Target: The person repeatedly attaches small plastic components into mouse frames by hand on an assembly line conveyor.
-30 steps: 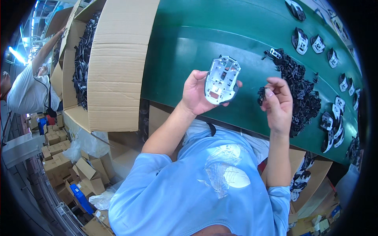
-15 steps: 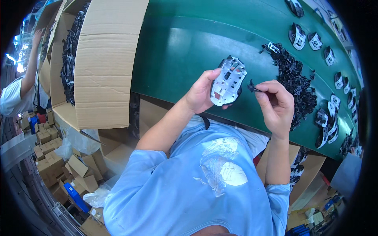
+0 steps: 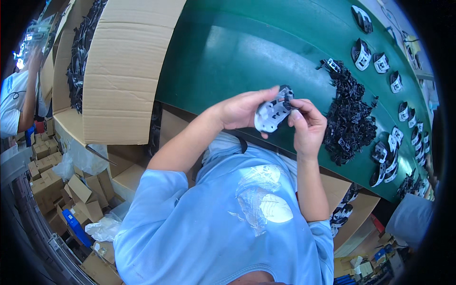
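Observation:
My left hand is wrapped round a white-and-black plastic shell, shaped like a computer mouse cover, with its white inner side up and tilted. At the shell's right edge, my right hand is closed in a pinch, its fingertips against the shell. The small black plastic clip it grips is mostly hidden by the fingers and the shell's dark rim. Just right of this hand, a heap of small black plastic clips lies on the green tabletop.
Several similar shells are spread along the table's right side. A large open cardboard box with black parts stands at the left. More cartons and a blue bin are lower left. Another person is at the far left.
My right hand has moved left and brought the black clip from beside the shell to its right edge. The shell has been tilted in my left hand. My view has shifted slightly.

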